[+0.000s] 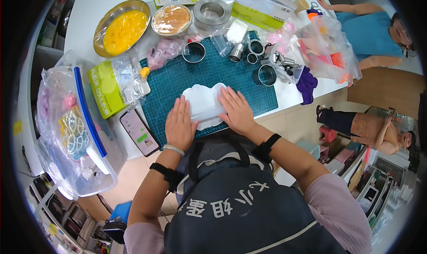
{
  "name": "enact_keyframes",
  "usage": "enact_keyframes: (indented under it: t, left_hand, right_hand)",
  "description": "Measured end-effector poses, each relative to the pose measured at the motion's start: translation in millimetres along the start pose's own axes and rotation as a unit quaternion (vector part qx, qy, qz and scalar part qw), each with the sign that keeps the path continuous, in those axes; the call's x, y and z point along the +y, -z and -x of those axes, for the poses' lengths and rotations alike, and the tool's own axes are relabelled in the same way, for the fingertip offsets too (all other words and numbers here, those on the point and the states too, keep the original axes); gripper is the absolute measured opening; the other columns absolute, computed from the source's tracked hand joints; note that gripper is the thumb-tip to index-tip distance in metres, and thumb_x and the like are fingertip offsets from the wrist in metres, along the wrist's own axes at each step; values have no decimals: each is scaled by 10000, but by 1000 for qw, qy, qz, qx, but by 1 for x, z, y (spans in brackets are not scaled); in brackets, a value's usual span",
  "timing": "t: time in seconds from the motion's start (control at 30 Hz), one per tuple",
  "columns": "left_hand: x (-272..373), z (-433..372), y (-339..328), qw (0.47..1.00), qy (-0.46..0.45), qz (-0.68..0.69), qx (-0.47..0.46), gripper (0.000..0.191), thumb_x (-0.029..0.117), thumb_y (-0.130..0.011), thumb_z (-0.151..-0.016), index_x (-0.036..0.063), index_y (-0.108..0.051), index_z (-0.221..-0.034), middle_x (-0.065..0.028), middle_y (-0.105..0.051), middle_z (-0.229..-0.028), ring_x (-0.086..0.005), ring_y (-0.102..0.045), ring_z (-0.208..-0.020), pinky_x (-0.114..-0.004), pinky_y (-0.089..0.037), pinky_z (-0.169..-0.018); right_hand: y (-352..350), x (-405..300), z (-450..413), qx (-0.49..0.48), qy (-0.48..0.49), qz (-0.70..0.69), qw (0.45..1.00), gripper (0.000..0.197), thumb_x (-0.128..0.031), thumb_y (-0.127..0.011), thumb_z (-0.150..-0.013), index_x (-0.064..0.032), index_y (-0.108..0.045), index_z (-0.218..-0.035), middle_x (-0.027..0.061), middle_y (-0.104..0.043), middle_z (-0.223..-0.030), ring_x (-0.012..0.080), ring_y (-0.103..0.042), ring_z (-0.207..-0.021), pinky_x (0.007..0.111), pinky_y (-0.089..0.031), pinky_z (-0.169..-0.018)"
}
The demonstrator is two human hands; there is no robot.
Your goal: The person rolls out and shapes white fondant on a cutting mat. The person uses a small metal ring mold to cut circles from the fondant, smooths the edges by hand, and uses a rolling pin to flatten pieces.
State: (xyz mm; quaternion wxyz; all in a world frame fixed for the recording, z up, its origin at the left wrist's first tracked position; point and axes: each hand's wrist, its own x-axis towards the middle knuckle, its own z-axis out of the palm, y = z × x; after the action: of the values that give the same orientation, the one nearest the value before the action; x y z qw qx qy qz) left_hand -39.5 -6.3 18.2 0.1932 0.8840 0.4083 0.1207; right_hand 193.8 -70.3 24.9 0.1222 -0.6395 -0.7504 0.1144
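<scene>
A sheet of white, dough-like paste (202, 95), probably fondant, lies near the front edge of a green cutting mat (166, 84). Across it rests a smooth, pale rolling pin (208, 112), slightly tilted. My left hand (180, 122) bears on the pin's left end, fingers stretched forward and close together. On the right end lies my right hand (236, 111), its fingers extended and a little apart. Both palms hide the pin's ends. The sheet has an uneven, wavy far edge and shows beyond the pin and on the near side too.
Round metal cutters (267, 75) stand on the mat's right side, near a box of piping nozzles (283, 63). A phone (139, 132) lies left. Behind are a bowl of yolks (125, 30) and a wrapped cake (171, 19). Two other people are at the right.
</scene>
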Motion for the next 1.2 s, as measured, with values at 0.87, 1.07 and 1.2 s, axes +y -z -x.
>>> enact_keyframes:
  t: [0.87, 1.07, 1.2]
  left_hand:
    - [-30, -78, -2, 988, 51, -33, 144, 678, 226, -647, -853, -16, -370, -1423, -188, -370, -1490, -367, -274, -1421, -473, -233, -1154]
    - [-5, -9, -7, 999, -36, -4, 26, 562, 180, -660, -825, 3, -484, -1328, -180, -465, -1406, -361, -399, -1346, -449, -341, -1097]
    - [-9, 7, -17, 997, -54, -7, 58, 470, 119, -648, -807, 30, -543, -1256, -143, -555, -1267, -333, -510, -1219, -435, -414, -1004]
  right_hand:
    - [1, 14, -99, 47, -40, -60, 996, 447, -252, -694, -816, -56, -563, -1195, 135, -544, -1195, 315, -507, -1117, 441, -409, -962]
    - [21, 7, -94, -129, -164, -197, 958, 313, -258, -738, -768, -69, -651, -1002, 104, -631, -932, 296, -561, -1001, 391, -471, -864]
    - [25, 6, -93, -124, -59, -87, 987, 195, -274, -746, -765, -99, -687, -830, 63, -660, -868, 289, -610, -937, 406, -491, -793]
